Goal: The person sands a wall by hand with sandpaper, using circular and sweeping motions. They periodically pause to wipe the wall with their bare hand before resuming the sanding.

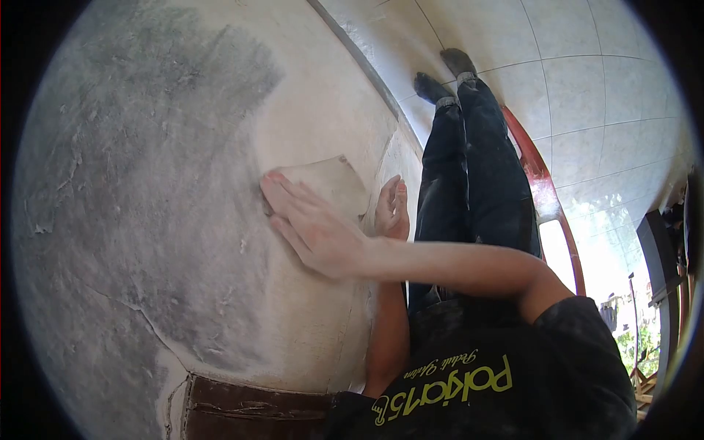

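My right hand (315, 231), pale with dust, reaches across my body and presses a beige sheet of sandpaper (330, 183) flat against the wall. Its fingers point to the left, and the palm hides the sheet's middle; the upper right corner of the sheet sticks out past the wrist. My left hand (393, 209) is raised beside the wall, just right of the sheet, with loosely bent fingers and nothing seen in it. Under and around the right hand the wall (315, 315) is cream and smooth, while a broad grey, mottled patch (161, 176) spreads to the left.
A dark brown wooden frame (249, 403) borders the wall's lower part, with a crack running up from its corner. White floor tiles (579, 95) lie beyond my legs (477, 161). A red curved chair part (529, 150) stands close by my right leg.
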Demonstrator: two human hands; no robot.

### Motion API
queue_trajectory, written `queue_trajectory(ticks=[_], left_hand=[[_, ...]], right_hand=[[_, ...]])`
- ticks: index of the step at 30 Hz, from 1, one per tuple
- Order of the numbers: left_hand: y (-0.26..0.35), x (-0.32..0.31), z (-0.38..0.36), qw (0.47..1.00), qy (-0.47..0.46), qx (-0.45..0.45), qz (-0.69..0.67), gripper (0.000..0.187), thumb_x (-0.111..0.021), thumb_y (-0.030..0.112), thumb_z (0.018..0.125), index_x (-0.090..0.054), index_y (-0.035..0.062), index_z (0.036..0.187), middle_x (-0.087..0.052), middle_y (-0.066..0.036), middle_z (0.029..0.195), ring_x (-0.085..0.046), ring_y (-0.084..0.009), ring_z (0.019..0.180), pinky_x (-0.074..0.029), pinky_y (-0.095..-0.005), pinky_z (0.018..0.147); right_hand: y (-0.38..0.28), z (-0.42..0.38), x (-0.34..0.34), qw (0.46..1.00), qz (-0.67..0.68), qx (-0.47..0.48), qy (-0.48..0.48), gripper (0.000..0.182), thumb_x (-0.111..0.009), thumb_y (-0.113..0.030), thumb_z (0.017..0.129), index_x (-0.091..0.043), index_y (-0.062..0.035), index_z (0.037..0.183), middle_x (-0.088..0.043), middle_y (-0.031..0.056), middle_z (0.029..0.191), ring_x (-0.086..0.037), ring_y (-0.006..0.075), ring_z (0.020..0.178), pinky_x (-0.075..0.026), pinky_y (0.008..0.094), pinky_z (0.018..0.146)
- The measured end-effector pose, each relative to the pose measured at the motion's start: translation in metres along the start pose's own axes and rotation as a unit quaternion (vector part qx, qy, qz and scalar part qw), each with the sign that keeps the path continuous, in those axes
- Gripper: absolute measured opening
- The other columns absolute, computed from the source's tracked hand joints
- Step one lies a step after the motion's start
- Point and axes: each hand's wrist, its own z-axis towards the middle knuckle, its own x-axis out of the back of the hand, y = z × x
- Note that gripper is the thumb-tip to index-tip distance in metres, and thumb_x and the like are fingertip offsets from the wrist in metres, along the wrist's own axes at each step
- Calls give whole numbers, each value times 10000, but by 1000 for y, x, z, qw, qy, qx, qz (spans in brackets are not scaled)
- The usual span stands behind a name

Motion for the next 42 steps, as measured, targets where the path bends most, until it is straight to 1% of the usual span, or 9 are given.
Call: queue_trajectory(ticks=[6,11,14,15,18,21,35,38,42], left_hand=[[13,1,-2,993,-5,-21,116,417,-451,340,1009,-506,48,1301,-585,-167,1232,-532,-239,1173,-373,-351,1028],[-2,-3,0,1000,5,7,2,440,-475,341,1000,-514,6,1282,-579,-165,1242,-522,-236,1181,-355,-350,1037],[17,-4,-7,996,-18,-35,75,442,-491,346,993,-525,5,1272,-581,-160,1241,-523,-235,1183,-359,-355,1035],[-3,4,-6,984,-44,-147,91,485,-503,379,982,-496,16,1304,-525,-183,1313,-520,-260,1197,-387,-372,1025],[15,1,-5,998,9,-4,56,490,-501,384,982,-489,22,1311,-526,-178,1312,-529,-255,1182,-390,-369,1019],[3,0,2,1000,-14,6,15,514,-469,414,988,-483,21,1319,-540,-183,1299,-523,-262,1194,-388,-385,1025],[14,-3,-3,998,-19,40,35,499,-470,393,996,-476,22,1329,-527,-156,1323,-513,-268,1212,-368,-364,1042],[3,9,-8,987,-42,-123,91,504,-488,391,988,-479,18,1327,-530,-159,1328,-499,-278,1238,-381,-394,1035],[-1,1,0,1000,13,17,23,475,-485,363,993,-491,8,1308,-545,-161,1305,-515,-274,1210,-387,-388,1031]], right_hand=[[23,72,-7,997,2,-36,65,510,-342,-222,1017,-265,54,1439,-277,237,1495,-252,329,1409,-210,407,1157],[2,18,-11,998,8,49,35,500,-331,-235,1020,-291,63,1418,-289,251,1483,-275,351,1393,-232,400,1149],[5,80,18,998,49,-26,10,499,-356,-221,1016,-288,59,1423,-294,246,1483,-280,346,1393,-242,403,1145],[3,98,28,995,74,-60,-8,501,-367,-215,1014,-284,58,1425,-296,244,1483,-280,343,1394,-244,404,1144],[-7,45,-9,997,52,-8,48,518,-357,-241,1016,-276,63,1428,-300,239,1484,-294,352,1387,-257,407,1139],[-15,1,-9,994,71,78,12,540,-343,-273,1018,-269,73,1426,-297,253,1481,-275,369,1389,-230,399,1149],[-3,66,-5,991,127,27,16,577,-329,-290,1013,-207,55,1460,-190,220,1537,-145,316,1446,-109,400,1181],[6,118,-2,990,119,11,74,575,-312,-308,1018,-200,25,1474,-170,205,1548,-114,300,1454,-83,396,1183],[-10,47,-9,987,161,11,-10,598,-291,-354,1021,-193,20,1477,-145,196,1557,-67,304,1459,-68,391,1181]])
